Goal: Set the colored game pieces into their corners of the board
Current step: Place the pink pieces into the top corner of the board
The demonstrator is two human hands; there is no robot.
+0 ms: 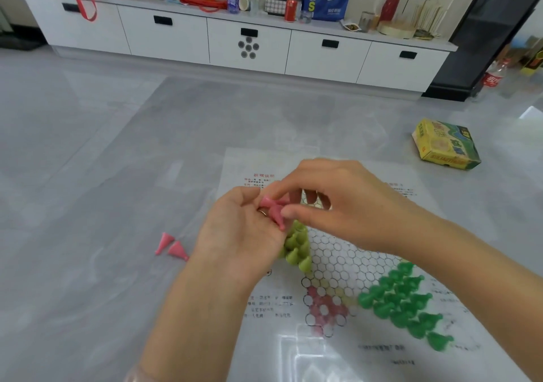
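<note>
Currently, the pink pieces [271, 209] lie in my cupped left hand [244, 234], above the board [338, 264]. My right hand [332, 205] pinches one of them; both grips are clamped on pink pieces. Advice: lift one only, then seat it upright in the pink corner [323, 308]. Two more pink pieces [172, 248] lie on the floor [88, 161], beside the board.

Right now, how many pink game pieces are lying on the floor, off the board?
2. Both pink game pieces lie side by side on the floor left of the board. More pink ones are in the hands, partly hidden.
</note>
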